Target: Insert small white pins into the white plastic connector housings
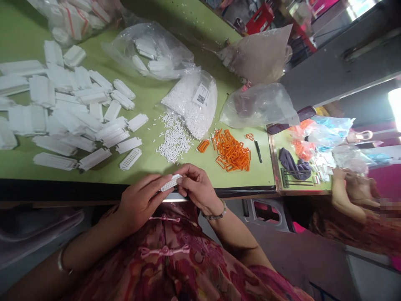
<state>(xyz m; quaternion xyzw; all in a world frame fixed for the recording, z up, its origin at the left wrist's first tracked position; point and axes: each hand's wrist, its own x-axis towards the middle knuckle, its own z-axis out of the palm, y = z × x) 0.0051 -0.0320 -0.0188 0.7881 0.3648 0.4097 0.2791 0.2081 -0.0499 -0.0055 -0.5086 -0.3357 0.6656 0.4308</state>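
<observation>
Left hand (pixel 139 202) and right hand (pixel 197 186) meet at the near edge of the green desk (pixel 147 169), both grips clenched on a white perforated plastic strip (pixel 171 182), pinching it between fingers and thumbs. A beaded bracelet (pixel 216 214) circles the right wrist. Just beyond the strip lies a matching perforated piece (pixel 130 159), with a larger heap of white plastic pieces (pixel 72 109) spreading to its far left. Straight ahead of the strip, small white pegs (pixel 174 138) lie spilled beside a clear bag of pegs (pixel 191 102); the bag's label (pixel 201 95) bears a QR code, its print too small to read. Right of the strip, orange plastic frames (pixel 231 150) lie heaped near a slim black tool (pixel 258 151). Farther right, a co-worker's hand (pixel 340 175) rests above a second desk (pixel 276 144).
</observation>
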